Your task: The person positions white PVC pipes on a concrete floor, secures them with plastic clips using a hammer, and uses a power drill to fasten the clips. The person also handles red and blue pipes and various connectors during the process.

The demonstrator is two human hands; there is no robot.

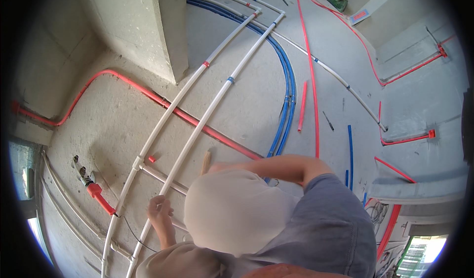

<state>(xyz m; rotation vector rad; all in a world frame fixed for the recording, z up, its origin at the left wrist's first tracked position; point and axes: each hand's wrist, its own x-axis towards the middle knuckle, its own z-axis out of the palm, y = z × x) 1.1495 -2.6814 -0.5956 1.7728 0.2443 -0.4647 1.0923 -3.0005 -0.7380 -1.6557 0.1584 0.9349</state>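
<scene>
My left hand [160,213] is beside a long white pipe [170,179], its fingers curled together; whether something small is between them I cannot make out. My right forearm reaches across to the left, beyond a rounded pale cloth shape [237,211] that looks like my knee. That shape hides most of my right hand [217,168]. A short piece of light wood [206,160] sticks up from its fingers, which look closed around it. Close by, a white cross pipe [160,176] meets a tee fitting [138,162] on the second long white pipe [155,130].
A red-handled pipe welding tool [101,199] with a cable lies at the left. A red conduit [217,136] passes under the white pipes. Blue pipes [291,95] curve beyond my right arm. Loose red [303,105] and blue [351,154] lengths lie at the right. A concrete pillar [168,31] stands ahead.
</scene>
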